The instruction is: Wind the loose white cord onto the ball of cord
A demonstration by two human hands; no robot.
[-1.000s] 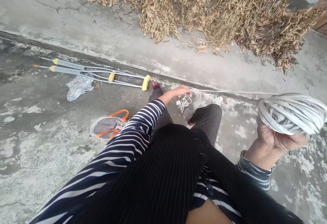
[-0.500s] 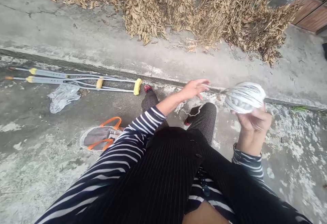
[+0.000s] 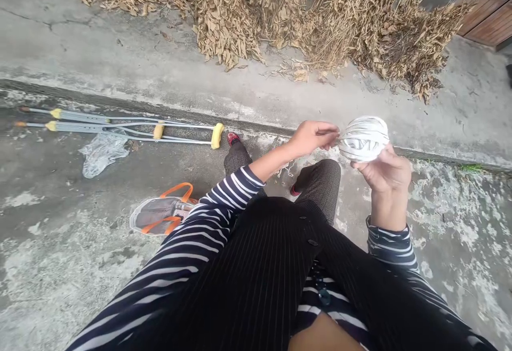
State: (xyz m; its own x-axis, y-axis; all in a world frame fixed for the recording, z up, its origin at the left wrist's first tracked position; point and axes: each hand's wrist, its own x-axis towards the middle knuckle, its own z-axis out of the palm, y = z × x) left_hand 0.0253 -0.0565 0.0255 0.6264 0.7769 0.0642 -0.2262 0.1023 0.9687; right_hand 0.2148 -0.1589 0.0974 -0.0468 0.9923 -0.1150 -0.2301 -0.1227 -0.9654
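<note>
White ball (image 3: 364,139): between the two hands, just right of the left hand (image 3: 316,137) and seated in the right hand (image 3: 387,172); roundish, no clear long axis.
Right hand: half curled, gripping the ball from below and its right side; the nearer hand.
Left hand: fingers drawn together at the ball's left edge; whether they pinch a strand, cannot tell.
Orange-handled bag (image 3: 156,215): on the ground (image 3: 100,255); contents unclear.
Plastic bag (image 3: 102,153): crumpled beside the crutches (image 3: 159,129); contents unclear.
</note>
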